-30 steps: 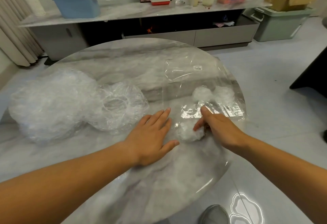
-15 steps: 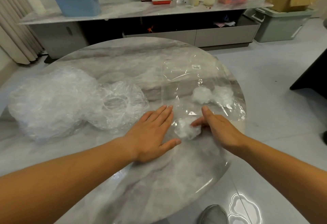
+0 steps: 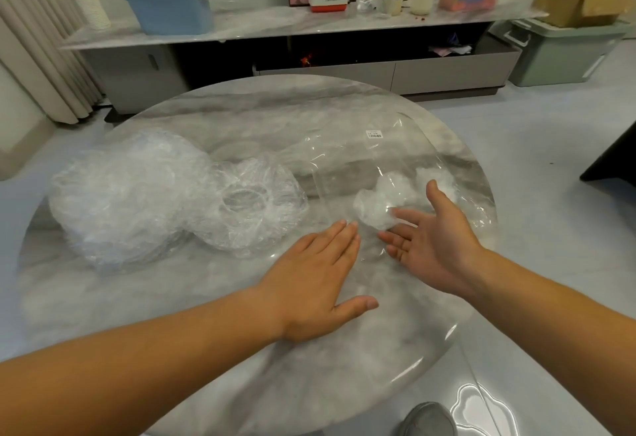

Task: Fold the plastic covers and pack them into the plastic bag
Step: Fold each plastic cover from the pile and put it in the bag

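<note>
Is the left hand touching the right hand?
Apart. The head view shows a strip of table between the fingertips of the left hand and the fingers of the right hand.

A round grey marble table (image 3: 241, 115) is set on glossy pale floor (image 3: 550, 167), with a long low grey sideboard (image 3: 447, 76) and beige curtains (image 3: 31, 43) ranged behind.

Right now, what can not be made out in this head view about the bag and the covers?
Head view, label on the plastic bag: print too small to read.
Head view, loose pile of covers: count unclear, clear layers overlap.
Head view, right hand: inside the bag or on top, the clear film gives no cue.
Head view, shoe: cut off by the bottom edge.
</note>
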A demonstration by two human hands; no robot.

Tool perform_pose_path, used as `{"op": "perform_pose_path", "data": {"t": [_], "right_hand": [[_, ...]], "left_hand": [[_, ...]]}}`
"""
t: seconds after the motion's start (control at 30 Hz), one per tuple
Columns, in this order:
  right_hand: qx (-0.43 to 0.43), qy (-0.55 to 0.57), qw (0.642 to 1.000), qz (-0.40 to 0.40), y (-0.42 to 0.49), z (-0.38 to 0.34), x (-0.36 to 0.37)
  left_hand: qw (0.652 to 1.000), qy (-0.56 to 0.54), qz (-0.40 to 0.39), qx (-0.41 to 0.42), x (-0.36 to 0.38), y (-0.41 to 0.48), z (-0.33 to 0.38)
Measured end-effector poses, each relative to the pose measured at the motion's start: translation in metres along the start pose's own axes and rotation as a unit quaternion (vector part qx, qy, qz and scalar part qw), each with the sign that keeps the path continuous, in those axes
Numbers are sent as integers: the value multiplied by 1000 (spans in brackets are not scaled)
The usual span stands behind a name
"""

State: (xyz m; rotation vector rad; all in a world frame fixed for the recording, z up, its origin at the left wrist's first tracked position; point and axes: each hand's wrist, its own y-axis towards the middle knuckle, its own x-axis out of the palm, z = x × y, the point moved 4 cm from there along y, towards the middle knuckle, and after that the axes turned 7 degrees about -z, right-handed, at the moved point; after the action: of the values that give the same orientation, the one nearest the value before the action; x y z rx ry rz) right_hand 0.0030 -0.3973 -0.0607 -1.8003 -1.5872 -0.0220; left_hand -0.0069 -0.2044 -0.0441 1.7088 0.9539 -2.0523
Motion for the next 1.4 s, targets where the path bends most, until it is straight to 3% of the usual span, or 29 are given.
{"op": "perform_pose_path", "data": {"t": [0.23,0.83,1.2,1.4], "right_hand": [[-42,143,987,60,11,-1,25],[-53,108,983,138,-22,11,13],[-42,156,985,60,7,3,23],[-80,178,974,117,-17,0,10]], "left_hand": [[1000,-7,-14,7,4,-9,-4],[1000,-15,-8,14,0,-9,-2],[999,-22,-10,22,2,-9,-3],[999,-25,-14,16,3,-6,-4]]}}
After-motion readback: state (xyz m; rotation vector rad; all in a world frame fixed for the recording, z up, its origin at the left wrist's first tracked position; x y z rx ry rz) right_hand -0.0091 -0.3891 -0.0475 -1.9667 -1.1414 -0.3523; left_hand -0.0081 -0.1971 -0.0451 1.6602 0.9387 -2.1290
